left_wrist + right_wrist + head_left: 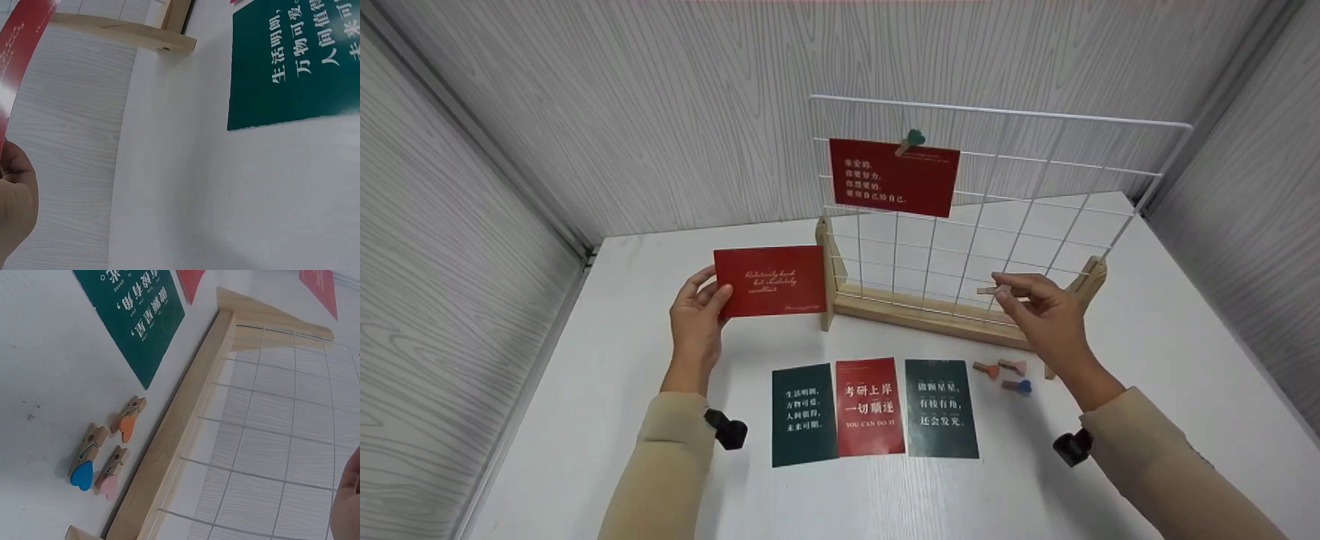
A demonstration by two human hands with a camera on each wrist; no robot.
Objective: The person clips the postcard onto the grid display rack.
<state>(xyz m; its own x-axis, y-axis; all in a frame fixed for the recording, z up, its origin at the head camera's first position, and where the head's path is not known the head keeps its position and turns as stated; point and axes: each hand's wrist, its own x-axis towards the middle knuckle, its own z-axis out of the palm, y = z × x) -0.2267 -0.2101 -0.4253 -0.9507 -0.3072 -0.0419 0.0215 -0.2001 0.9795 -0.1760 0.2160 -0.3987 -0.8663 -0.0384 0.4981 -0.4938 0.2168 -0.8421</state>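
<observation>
In the head view my left hand (699, 307) pinches a red card (771, 280) by its left edge, thumb in front. The card is held up beside the left wooden foot of the white wire grid rack (1020, 210). My right hand (1046, 315) pinches a small wooden clothespin (987, 290) in front of the rack's lower right part. Another red card (892, 180) hangs at the rack's upper left under a clothespin with a green heart (915, 138). Only part of each hand shows in its wrist view.
On the white table lie a green card (804, 416), a red card (870, 442) and a second green card (942, 442) in a row. Right of them are clothespins with orange (127, 428), pink (109, 487) and blue hearts (82, 476), near the rack's wooden base (900, 310).
</observation>
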